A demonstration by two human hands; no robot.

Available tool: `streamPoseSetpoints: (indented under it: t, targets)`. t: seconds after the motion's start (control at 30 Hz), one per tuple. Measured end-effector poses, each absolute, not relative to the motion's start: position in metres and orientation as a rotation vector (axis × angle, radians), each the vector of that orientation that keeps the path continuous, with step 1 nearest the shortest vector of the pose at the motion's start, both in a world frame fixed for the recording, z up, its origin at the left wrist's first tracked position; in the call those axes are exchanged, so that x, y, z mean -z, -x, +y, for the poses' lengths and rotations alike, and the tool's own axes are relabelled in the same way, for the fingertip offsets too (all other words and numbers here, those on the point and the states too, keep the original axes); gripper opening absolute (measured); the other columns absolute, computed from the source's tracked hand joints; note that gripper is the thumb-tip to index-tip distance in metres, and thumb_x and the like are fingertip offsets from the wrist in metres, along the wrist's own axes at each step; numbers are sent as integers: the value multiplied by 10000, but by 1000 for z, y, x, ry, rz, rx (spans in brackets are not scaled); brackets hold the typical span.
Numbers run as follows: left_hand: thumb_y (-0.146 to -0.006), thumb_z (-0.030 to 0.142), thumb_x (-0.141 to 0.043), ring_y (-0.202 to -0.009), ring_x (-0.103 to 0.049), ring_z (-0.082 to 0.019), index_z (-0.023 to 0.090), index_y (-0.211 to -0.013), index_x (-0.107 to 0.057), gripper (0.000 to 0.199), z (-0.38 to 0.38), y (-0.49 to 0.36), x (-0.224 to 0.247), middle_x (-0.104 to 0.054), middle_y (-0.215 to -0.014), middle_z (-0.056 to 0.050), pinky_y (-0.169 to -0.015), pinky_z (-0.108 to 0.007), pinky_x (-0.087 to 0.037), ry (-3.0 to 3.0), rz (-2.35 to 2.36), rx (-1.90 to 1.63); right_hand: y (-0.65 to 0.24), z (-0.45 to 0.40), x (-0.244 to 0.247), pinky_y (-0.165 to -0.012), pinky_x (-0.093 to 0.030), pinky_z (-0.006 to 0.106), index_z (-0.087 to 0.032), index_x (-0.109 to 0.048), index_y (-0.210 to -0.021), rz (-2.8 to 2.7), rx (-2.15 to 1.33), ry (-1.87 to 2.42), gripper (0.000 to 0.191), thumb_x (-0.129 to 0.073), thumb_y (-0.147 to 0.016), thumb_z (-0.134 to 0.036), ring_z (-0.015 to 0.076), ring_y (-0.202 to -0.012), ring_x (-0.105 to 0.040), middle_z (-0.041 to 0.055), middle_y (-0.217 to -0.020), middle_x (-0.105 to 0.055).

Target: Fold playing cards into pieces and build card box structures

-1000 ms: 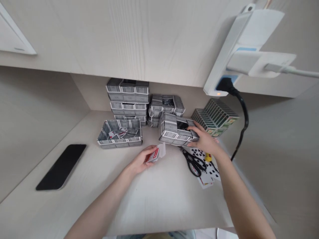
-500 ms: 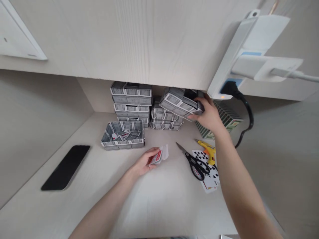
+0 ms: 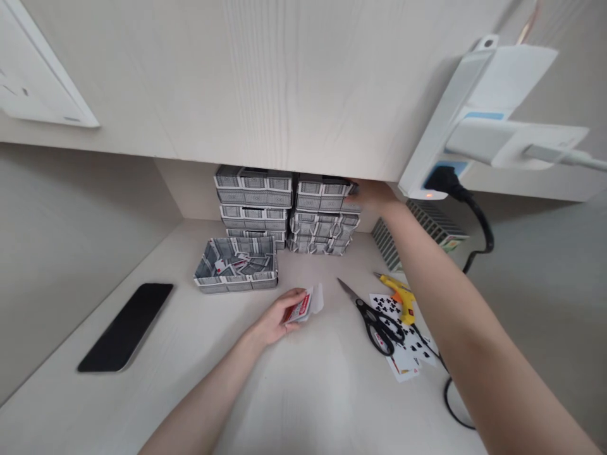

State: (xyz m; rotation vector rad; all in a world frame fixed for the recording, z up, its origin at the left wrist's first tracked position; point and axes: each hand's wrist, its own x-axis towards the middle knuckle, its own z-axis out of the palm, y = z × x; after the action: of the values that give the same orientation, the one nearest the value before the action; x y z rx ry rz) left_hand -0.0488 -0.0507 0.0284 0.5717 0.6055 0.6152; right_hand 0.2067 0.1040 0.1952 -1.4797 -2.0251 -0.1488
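Observation:
My right hand (image 3: 372, 194) reaches under the overhang and grips the right end of a grey patterned box made of playing cards (image 3: 322, 194). That box sits level on top of the right stack of similar card boxes (image 3: 322, 234). Some of its fingers are hidden behind the box. Over the desk, my left hand (image 3: 282, 316) is closed around a small red and white card pack (image 3: 301, 306) with its pale flap sticking out. Just left of it stands an open-topped card box (image 3: 237, 285) with loose card pieces inside.
A second stack of card boxes (image 3: 256, 196) stands at the back. Scissors (image 3: 374, 319) and a yellow glue gun (image 3: 403, 297) lie on playing cards (image 3: 403, 363). A phone (image 3: 126, 328) lies at left. A green striped box (image 3: 386, 246) and power strip (image 3: 450, 120) are at right.
My right hand has moved the card box left and back, from tilted in the air to level on the right stack. My left hand still holds the card pack in about the same place.

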Motion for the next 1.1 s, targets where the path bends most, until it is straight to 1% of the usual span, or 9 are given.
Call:
streamPoseSetpoints:
  t: [0.1, 0.27, 0.37, 0.47, 0.57, 0.67, 0.73, 0.97, 1.1]
  targets:
    - [-714, 265, -603, -448, -473, -48, 166, -860, -514, 198, -50, 49, -28, -515, -660, 16, -290, -128, -144, -574, 606, -616, -205, 99, -195, -931, -295, 549, -172, -538, -1113, -2084, 114, 1544, 493, -637, -671, -369, 333, -1105, -450, 99, -1155, -544]
    - [-713, 265, -602, -462, -479, -53, 166, -840, -516, 182, -51, 49, -30, -521, -655, 20, -287, -125, -159, -579, 615, -628, -205, 65, -187, -941, -318, 499, -166, -446, -1195, -1847, 201, 1537, 642, -625, -660, -471, 343, -1184, -361, 143, -1269, -429]
    - [-707, 281, -611, -455, -467, -51, 169, -823, -517, 186, -51, 46, -31, -519, -633, 31, -296, -126, -164, -607, 655, -690, -196, 31, -161, -856, -414, 460, -131, -398, -1208, -1526, 181, 1462, 595, -470, -761, -518, 295, -1090, -465, 172, -1211, -462]
    - [-663, 292, -656, -501, -496, -64, 172, -850, -523, 259, -51, 42, -30, -557, -668, 25, -354, -130, -265, -684, 809, -875, -174, -10, -115, -654, -510, 363, -159, -476, -1101, -1363, -279, 1461, 499, -326, -814, -539, 221, -819, -597, 133, -1030, -573]
    - [-607, 268, -699, -609, -533, -103, 178, -888, -541, 335, -50, 41, -27, -587, -733, 7, -511, -170, -390, -892, 1008, -1149, -146, -46, -64, -507, -507, 338, -187, -464, -1133, -1327, -784, 1421, 517, -260, -825, -549, 199, -685, -609, 121, -1066, -565]
    - [-598, 254, -700, -751, -533, -156, 193, -889, -566, 326, -50, 41, -23, -582, -813, -21, -648, -215, -410, -1157, 1109, -1268, -122, -68, -27, -712, -507, 352, -206, -371, -1232, -1441, -970, 1283, 514, -434, -794, -469, 209, -906, -579, 105, -1124, -538]
    - [-618, 258, -686, -865, -509, -188, 204, -889, -565, 302, -51, 42, -21, -565, -889, -40, -752, -250, -394, -1346, 1144, -1259, -112, -74, -12, -807, -472, 352, -220, -278, -1283, -1520, -947, 1231, 660, -582, -718, -371, 203, -948, -558, 88, -1107, -541]
    - [-739, 279, -564, -944, -456, -206, 209, -943, -514, 221, -58, 38, -14, -491, -960, -60, -872, -324, -337, -1693, 1029, -1138, -112, -79, 2, -806, -454, 371, -233, -407, -1083, -1546, -711, 1346, 349, -480, -745, -188, 203, -912, -550, 54, -974, -558]
    - [-774, 280, -518, -987, -424, -228, 203, -971, -517, 212, -57, 37, -12, -503, -994, -77, -918, -378, -291, -1792, 1022, -1119, -116, -82, 0, -851, -429, 391, -242, -347, -1160, -1639, -609, 1399, 416, -423, -763, -143, 208, -994, -520, 68, -1074, -524]
